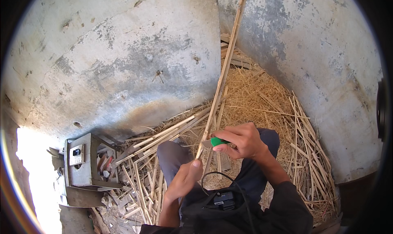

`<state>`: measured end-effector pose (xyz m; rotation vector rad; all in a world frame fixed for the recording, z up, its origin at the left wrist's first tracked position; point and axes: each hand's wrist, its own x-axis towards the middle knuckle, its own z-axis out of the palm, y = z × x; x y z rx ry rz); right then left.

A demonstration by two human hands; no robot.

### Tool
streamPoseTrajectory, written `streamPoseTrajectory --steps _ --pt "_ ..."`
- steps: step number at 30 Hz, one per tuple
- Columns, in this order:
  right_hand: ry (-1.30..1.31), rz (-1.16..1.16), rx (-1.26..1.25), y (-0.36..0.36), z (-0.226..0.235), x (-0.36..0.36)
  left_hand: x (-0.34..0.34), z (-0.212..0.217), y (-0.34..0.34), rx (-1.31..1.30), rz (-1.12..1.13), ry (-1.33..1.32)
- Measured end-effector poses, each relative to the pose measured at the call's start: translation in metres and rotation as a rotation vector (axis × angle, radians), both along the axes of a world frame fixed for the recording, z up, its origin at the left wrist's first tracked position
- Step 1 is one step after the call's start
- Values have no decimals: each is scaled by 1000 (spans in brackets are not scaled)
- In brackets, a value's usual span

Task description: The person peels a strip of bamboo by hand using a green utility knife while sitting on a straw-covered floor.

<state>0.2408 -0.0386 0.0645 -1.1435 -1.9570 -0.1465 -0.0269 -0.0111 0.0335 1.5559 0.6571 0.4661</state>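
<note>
Two pale walls here, the left (102, 50) and the right (315, 41), both blotched grey and meeting in a corner! A rusty stain (149, 110) spreads low on the left one; straw (262, 88) fills the corner's foot; white light (37, 185) blazes beside a grey box (83, 172).

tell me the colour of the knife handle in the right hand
Bright green; the knife handle shows best in the head view.

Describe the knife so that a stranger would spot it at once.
Start where the two walls meet and follow the long strip that slants down past that corner to the seated person's hands. The knife is in the right hand, its blade at the strip. Its bright green handle sets it apart from the pale strip and straw.
</note>
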Motion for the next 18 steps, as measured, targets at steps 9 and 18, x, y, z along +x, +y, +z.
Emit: streamPoseTrajectory --steps 9,18 --pt "-56 -11 -13 0 8 3 4 -2 -1 40 29 -6" --pt "-38 -95 52 -3 7 -2 7 1 -4 104 60 39"
